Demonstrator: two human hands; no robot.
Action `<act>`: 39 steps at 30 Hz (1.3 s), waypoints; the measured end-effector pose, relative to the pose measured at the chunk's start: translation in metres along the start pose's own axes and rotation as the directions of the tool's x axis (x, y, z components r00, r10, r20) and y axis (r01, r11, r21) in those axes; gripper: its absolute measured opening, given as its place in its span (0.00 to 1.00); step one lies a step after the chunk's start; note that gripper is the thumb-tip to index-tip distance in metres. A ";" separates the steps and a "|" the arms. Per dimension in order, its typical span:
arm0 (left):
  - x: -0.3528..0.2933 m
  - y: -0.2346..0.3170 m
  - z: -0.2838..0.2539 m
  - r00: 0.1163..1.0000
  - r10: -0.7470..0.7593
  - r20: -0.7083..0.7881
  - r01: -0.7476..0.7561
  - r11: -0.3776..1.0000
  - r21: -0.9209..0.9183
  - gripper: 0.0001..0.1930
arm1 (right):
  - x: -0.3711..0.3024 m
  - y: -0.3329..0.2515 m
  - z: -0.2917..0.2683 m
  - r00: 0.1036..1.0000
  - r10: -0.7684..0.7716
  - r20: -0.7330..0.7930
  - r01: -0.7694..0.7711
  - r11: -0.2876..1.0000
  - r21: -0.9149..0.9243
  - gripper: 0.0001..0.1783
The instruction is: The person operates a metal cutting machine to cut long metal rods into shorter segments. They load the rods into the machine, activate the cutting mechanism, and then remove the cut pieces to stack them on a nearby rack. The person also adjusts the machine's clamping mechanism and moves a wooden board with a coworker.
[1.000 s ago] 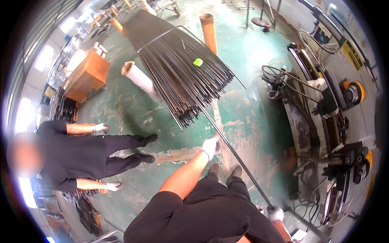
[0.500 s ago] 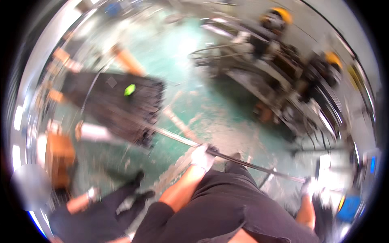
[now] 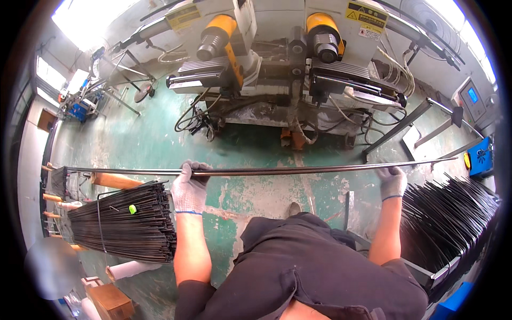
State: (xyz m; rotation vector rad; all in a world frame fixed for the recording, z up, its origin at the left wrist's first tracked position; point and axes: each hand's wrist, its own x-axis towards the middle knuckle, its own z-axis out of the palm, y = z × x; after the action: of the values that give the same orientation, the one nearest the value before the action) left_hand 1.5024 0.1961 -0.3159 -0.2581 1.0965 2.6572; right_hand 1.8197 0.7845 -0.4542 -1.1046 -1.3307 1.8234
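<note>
Long, thin, dark metal rods (image 3: 293, 171), a pair or so lying together, stretch nearly level across my front. My left hand (image 3: 189, 191), in a pale work glove with a blue cuff, is closed round them left of the middle. Toward their right end my right hand (image 3: 393, 184), gloved alike, grips them too; some of its fingers are hidden. Below and beside my left hand lies a big strapped bundle of dark rods (image 3: 122, 224) with a small bright green item (image 3: 133, 209) on top. Near my right forearm, many more rods (image 3: 448, 218) fill a metal-framed rack (image 3: 445, 271).
Ahead stands a machine with two orange-and-grey motor heads (image 3: 217, 34), a dark base (image 3: 250, 114) and hanging cables. A control panel (image 3: 472, 97) and a blue box (image 3: 481, 157) are at right. A cardboard box (image 3: 109, 301) and a white roll (image 3: 133, 269) lie lower left.
My view has turned right, so the machine now lies straight ahead. The rods have swung from a slant to nearly level, both hands still on them. The person at lower left is out of view.
</note>
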 end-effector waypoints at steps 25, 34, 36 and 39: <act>0.520 0.183 -0.091 0.981 -0.178 0.084 0.171 0.982 0.086 0.15 | -0.038 -0.053 0.608 0.992 0.126 0.011 -0.118 0.886 0.449 0.12; 0.588 0.190 -0.082 0.969 -0.223 0.107 0.214 0.973 0.090 0.11 | 0.010 -0.043 0.654 0.995 0.012 -0.097 0.031 0.903 0.429 0.10; 0.612 0.216 -0.100 0.974 -0.184 0.130 0.167 0.977 0.131 0.11 | 0.007 -0.055 0.659 0.990 0.078 -0.116 -0.028 0.923 0.383 0.10; 0.644 0.243 -0.108 0.975 -0.141 0.172 0.116 0.983 0.144 0.12 | 0.037 -0.045 0.661 0.990 0.100 -0.097 -0.044 0.888 0.457 0.15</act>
State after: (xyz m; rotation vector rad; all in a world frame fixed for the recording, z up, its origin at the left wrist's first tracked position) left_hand 0.8234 0.0604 -0.3961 -0.0576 1.1501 2.4271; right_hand 1.2156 0.5410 -0.3267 -0.9928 -0.7418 1.9554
